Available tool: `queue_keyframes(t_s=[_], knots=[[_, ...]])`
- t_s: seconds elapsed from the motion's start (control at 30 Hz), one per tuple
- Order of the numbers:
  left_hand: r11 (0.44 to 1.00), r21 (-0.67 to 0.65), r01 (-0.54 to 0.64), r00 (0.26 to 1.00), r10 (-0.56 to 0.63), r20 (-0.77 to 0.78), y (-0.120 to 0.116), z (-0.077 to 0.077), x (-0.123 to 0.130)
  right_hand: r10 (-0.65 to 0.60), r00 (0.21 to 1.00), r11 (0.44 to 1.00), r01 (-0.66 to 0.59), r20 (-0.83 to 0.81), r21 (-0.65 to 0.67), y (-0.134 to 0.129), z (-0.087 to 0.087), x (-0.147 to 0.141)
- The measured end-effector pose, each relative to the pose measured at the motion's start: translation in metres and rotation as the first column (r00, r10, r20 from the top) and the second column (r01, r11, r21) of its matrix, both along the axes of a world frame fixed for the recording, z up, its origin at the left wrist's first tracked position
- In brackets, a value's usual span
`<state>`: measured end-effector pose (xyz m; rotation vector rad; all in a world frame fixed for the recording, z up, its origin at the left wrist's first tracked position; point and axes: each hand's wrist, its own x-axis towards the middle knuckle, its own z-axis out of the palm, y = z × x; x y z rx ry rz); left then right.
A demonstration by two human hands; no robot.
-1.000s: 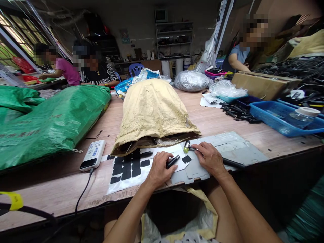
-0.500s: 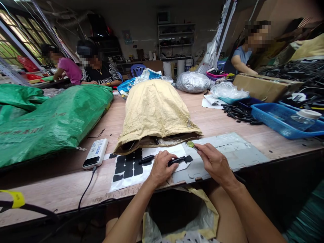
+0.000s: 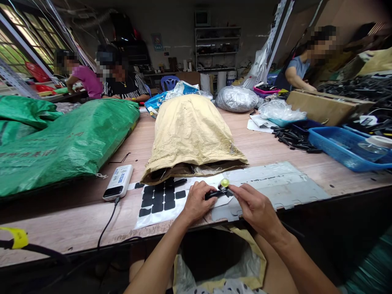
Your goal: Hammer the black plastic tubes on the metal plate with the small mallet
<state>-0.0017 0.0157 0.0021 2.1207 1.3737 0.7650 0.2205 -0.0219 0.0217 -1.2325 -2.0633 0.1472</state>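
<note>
My left hand [image 3: 199, 201] is closed around a slim black plastic part [image 3: 215, 194] held low over the table. The fingers of my right hand [image 3: 255, 206] pinch a small tool with a round yellow-green end [image 3: 224, 182], its tip right by the black part's right end. Whether they touch is too small to tell. Left of my hands lies a white sheet of black rounded-square stickers [image 3: 157, 200]. A second black part [image 3: 178, 182] rests at its upper edge, by the mouth of a big beige sack [image 3: 191, 130].
A white power bank [image 3: 119, 182] with a cable sits left, before a green sack [image 3: 67, 143]. Under my right hand is a grey board [image 3: 275, 183]. Blue trays [image 3: 343, 157] and black parts [image 3: 294, 141] lie right. An open sack [image 3: 260, 265] is at my lap. Several people sit farther off.
My right hand has brought the yellow-green-ended tool left and in to the black part in my left hand. The loose black part on the sheet now lies farther up, nearer the sack.
</note>
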Motion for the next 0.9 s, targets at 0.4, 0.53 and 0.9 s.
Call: queue_keyframes(t_s=[0.4,0.53,0.9], knots=[[1.000,0.012,-0.024,0.997,0.023,0.077,-0.001,-0.004,-0.001,0.045,0.993,0.999,-0.043,0.112,-0.017,0.000,0.000,-0.019],[0.999,-0.008,-0.038,0.992,0.039,0.117,-0.003,-0.004,-0.001,-0.029,0.995,1.000,0.028,0.091,0.004,0.009,0.001,-0.010],[0.999,-0.015,-0.048,0.994,0.050,0.099,-0.004,0.000,0.000,-0.236,0.949,0.970,0.216,0.210,0.116,0.050,-0.041,0.026]])
